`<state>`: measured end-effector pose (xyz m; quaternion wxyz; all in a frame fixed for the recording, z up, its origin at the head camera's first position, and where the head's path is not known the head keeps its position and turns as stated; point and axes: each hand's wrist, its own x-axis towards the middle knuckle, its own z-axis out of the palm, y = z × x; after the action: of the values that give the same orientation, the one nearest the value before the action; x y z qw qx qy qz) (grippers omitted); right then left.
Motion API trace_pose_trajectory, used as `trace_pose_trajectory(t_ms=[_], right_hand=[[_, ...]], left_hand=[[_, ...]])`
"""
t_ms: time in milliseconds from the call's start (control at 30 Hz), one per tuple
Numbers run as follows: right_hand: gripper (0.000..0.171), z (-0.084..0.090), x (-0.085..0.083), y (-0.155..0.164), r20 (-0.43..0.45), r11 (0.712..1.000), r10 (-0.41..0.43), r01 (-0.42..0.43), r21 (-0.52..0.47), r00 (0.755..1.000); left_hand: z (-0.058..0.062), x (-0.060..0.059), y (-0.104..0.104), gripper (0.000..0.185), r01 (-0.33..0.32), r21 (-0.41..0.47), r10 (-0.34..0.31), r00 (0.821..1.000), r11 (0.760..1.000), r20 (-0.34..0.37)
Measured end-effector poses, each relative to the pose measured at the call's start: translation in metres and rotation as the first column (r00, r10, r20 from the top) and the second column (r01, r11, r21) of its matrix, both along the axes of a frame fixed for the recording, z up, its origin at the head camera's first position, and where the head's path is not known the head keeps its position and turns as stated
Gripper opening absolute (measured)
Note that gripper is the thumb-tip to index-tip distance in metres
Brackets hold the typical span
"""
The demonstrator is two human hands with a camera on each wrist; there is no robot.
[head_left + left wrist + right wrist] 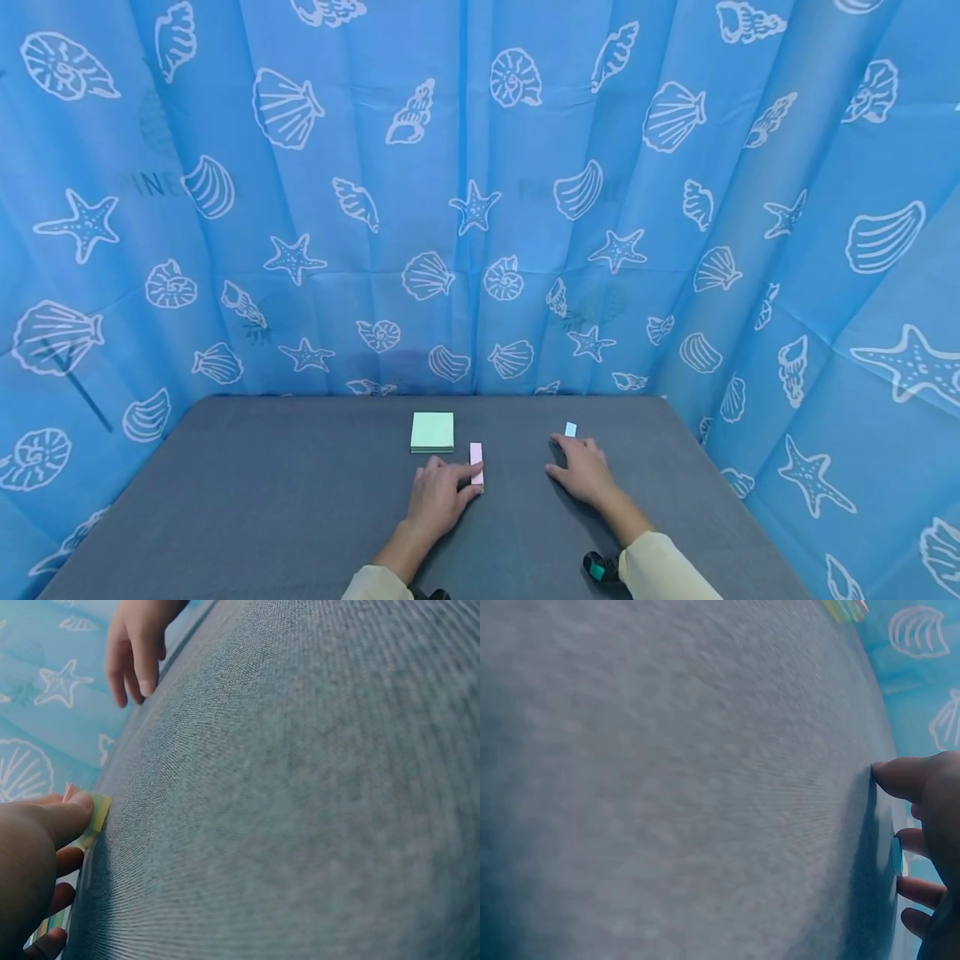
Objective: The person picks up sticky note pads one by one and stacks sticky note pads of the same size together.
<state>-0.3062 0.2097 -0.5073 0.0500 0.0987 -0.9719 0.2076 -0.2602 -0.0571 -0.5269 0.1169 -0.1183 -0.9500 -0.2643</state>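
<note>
My left hand (437,500) pinches a narrow pad of sticky notes (477,454) between thumb and index finger. Its top is pink, and a yellow layer of the pad (99,815) shows in the left wrist view. To the left of it lies a square stack of pale green sticky notes (432,432). My right hand (588,471) is low over the table with thumb and fingers apart. Just past its fingertips is a small light-blue piece (571,429). In the right wrist view this blue piece (898,856) shows by the fingers; whether they touch it is unclear.
A grey cloth-covered table (262,500) spreads under both hands. Behind it and along the right side hangs a blue curtain (465,317) with white shells and starfish. A black wrist strap with a green patch (597,570) sits at the right sleeve.
</note>
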Motion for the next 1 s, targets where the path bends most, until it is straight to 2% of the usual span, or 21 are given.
trace_pose_trajectory(t_ms=[233, 500, 733, 900, 1000], right_hand=[[0.052, 0.004, 0.007, -0.006, 0.021, 1.000, 0.008, -0.008, -0.008, 1.000], [0.049, 0.011, 0.010, -0.007, 0.056, 0.999, 0.030, -0.029, -0.027, 0.998], [0.040, 0.011, 0.000, 0.004, -0.006, 0.983, 0.132, -0.131, -0.125, 0.991], [0.038, 0.009, -0.010, 0.012, -0.043, 0.987, 0.100, -0.104, -0.119, 0.994], [0.039, 0.007, -0.016, 0.016, -0.034, 0.991, 0.080, -0.083, -0.104, 0.996]], left_hand=[[0.000, 0.000, -0.001, 0.040, 0.006, -0.008, -0.006, 1.000, 1.000, -0.020], [0.000, 0.001, -0.001, 0.040, 0.006, 0.000, -0.006, 1.000, 1.000, -0.009], [-0.002, 0.000, 0.000, 0.039, 0.002, -0.003, -0.002, 1.000, 1.000, -0.018], [-0.002, -0.001, 0.000, 0.039, 0.003, -0.004, -0.004, 1.000, 1.000, -0.030], [-0.003, -0.001, 0.000, 0.039, 0.001, -0.005, -0.001, 1.000, 1.000, -0.022]])
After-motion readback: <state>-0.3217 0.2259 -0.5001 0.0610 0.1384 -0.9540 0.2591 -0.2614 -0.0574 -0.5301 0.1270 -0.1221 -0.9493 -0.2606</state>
